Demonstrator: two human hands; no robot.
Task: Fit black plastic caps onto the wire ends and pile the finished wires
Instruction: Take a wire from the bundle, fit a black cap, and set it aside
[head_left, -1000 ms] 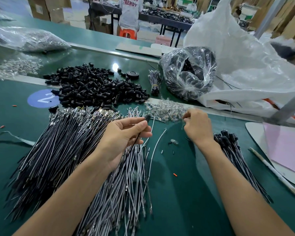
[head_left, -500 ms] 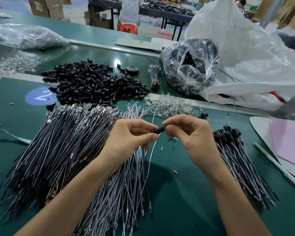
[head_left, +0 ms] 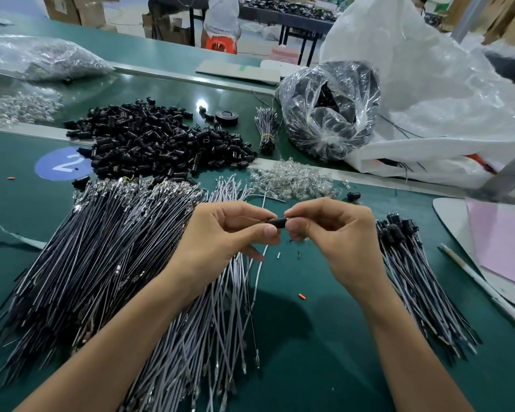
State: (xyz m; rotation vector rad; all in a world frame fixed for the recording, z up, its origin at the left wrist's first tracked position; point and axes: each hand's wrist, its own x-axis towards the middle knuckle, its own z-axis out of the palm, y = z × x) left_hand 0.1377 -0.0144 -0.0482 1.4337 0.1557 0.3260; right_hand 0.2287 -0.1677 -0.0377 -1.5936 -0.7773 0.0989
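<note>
Black cap [head_left: 278, 223], pinched in right hand [head_left: 336, 236], meets wire end [head_left: 265, 220] pinched in left hand [head_left: 223, 233], nearward of loose-cap heap [head_left: 161, 144]. Finished pile [head_left: 414, 278], near-right of heap: small. Uncapped wires [head_left: 101, 263]: most remain.

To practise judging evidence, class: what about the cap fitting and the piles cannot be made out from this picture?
All head view.
- How far the wire sits in the black cap: fingertips of left hand and right hand cover the joint.
- Contents of the clear bag: crinkled, glaring plastic hides them.
- Some near ends of the pale wires: cut off by the bottom edge.
</note>
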